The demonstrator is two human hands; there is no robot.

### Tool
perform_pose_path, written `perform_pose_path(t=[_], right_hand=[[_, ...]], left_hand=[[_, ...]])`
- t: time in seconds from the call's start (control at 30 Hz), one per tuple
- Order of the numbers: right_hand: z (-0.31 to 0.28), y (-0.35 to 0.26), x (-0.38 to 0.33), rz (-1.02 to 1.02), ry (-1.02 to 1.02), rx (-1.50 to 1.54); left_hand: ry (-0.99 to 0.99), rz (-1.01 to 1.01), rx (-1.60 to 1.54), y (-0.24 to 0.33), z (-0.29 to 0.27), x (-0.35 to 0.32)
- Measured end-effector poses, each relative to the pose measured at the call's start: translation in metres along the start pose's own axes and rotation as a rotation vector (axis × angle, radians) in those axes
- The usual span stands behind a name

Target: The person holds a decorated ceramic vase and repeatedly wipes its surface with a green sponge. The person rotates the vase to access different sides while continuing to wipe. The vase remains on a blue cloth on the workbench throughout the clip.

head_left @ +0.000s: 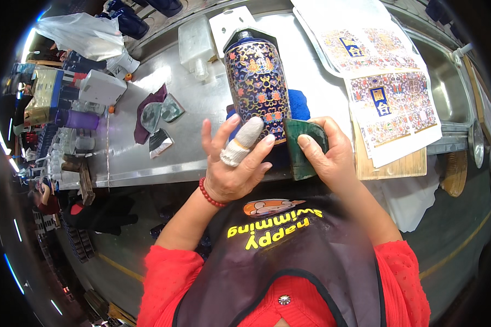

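On the steel table (202,103) before you stands one tall bottle (257,82), dark blue with a flowered pattern, upright near the table's front edge. Your left hand (235,166) touches its lower part with fingers spread and loose, gripping nothing; one finger wears a white wrap (244,140), and a red bead bracelet (209,194) circles the wrist. Your right hand (327,153) clasps one dark green pad (303,147) and presses it against the bottle's base. One blue cloth (299,103) lies just behind the bottle.

Two printed sheets (390,103) with blue and gold patterns lie to your right, partly overlapping, the nearer one resting on one wooden board (398,166). To your left lie three small scraps (161,117), near one dark red rag (147,109). One white box (101,87) and one purple bottle (79,119) sit farther left, and one clear plastic jug (196,46) stands behind.

Beneath the table the floor (453,229) is grey with a yellow line. Shelves of clutter (43,109) crowd the left side.
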State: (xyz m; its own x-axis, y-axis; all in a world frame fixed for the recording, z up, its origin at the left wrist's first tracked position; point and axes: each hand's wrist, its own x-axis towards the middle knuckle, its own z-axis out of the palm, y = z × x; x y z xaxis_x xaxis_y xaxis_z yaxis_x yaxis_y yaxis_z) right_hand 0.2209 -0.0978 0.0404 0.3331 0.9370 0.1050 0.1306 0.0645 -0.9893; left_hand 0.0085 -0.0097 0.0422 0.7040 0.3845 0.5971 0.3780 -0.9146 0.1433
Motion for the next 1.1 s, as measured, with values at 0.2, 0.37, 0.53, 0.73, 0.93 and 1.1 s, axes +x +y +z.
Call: perform_pose_path(t=[0.2, 0.37, 0.53, 0.73, 0.93, 1.1], right_hand=[[0.000, -0.002, -0.001, 0.021, -0.002, 0.021], [-0.001, 0.002, -0.003, 0.020, -0.009, 0.025], [0.001, 0.002, -0.003, 0.002, 0.018, 0.017], [0.009, -0.014, 0.001, -0.200, -0.145, -0.214], [0.009, -0.025, 0.003, -0.035, 0.029, -0.221], [0.007, -0.026, 0.003, -0.126, -0.092, -0.231]], left_hand=[[0.078, 0.045, 0.150, 0.004, 0.008, -0.010], [0.108, 0.074, 0.168, 0.007, 0.013, -0.003], [0.058, 0.001, 0.105, 0.008, 0.009, -0.008], [0.100, -0.238, 0.009, -0.003, 0.018, -0.013], [0.079, -0.171, 0.271, -0.019, -0.001, 0.000], [0.069, -0.094, 0.320, -0.013, -0.008, 0.010]])
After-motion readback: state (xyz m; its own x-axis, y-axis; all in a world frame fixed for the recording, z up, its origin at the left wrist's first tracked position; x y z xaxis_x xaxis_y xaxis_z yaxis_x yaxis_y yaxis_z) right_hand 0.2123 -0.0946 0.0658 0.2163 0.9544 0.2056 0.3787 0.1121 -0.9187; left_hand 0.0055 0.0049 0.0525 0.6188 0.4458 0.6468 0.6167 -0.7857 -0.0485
